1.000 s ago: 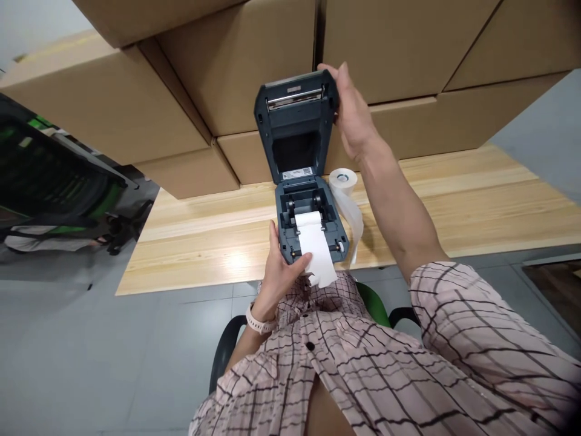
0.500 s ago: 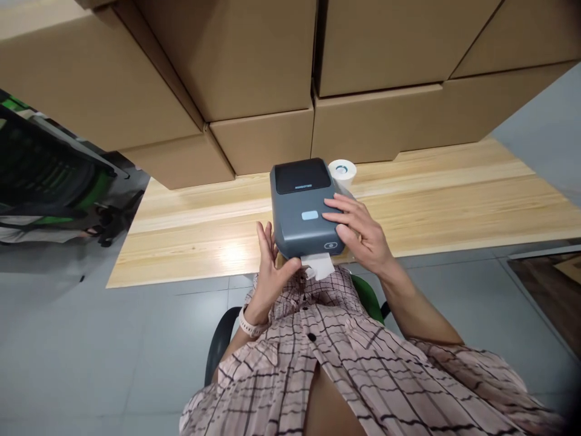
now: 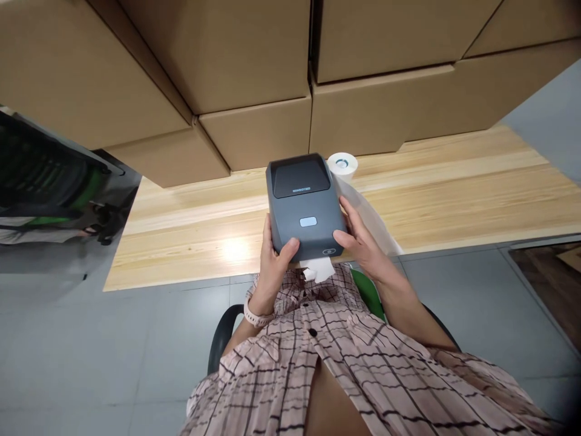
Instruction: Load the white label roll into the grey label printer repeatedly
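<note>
Dk-grey boxy plastic printer [image 3: 306, 209] gripped ctr-frame by L hand [image 3: 273, 260] & R hand [image 3: 364, 247], fingers round sides, nr front edge of pale wooden tabletop [image 3: 476, 194]; room found mid-R; brown cardbd boxes [image 3: 254, 60] stacked top.

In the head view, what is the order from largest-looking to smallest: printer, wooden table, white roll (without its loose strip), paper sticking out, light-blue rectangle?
1. Wooden table
2. Printer
3. White roll and paper sticking out: too alike to rank
4. Light-blue rectangle

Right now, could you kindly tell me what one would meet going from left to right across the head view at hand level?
Black chair, left hand, printer, right hand.
</note>
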Available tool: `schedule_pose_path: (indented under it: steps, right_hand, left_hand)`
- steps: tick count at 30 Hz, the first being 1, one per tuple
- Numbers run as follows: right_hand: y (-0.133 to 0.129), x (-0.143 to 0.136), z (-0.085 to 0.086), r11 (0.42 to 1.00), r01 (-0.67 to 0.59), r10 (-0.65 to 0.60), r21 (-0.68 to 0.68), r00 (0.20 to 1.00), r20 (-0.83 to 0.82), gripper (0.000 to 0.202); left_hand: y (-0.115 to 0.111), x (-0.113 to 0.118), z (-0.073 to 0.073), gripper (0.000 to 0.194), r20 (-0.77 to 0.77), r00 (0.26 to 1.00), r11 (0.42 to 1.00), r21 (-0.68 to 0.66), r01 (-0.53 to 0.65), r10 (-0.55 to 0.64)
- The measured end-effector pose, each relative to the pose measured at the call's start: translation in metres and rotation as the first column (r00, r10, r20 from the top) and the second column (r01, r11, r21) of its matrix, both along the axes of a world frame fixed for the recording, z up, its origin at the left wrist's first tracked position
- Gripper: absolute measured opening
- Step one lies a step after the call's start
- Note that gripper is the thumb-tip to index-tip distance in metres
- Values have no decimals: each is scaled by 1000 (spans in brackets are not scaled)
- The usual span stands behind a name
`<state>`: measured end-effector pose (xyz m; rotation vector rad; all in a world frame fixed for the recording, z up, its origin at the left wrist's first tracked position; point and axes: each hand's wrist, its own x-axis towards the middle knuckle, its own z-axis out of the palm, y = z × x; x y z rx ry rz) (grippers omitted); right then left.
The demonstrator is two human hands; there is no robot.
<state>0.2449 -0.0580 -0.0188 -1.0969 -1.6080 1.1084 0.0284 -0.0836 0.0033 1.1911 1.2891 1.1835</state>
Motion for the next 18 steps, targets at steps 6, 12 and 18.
schedule_pose_path:
  steps: [6, 12, 18]
  right_hand:
    - [-1, -3, -5, 1000, -4, 4, -1, 999, -37, 87]
    - [-4, -11, -19, 982, 148, -151, 115, 988, 13, 76]
    - [-2, -15, -18, 974, 157, -166, 163, 985, 40, 68]
  left_hand:
    - [4, 3, 2, 95, -45, 997, 995, 77, -57, 60]
    - [-34, -16, -16, 67, -84, 982, 985, 21, -169, 170]
    - [-51, -12, -4, 63, 152, 963, 917, -302, 262, -225]
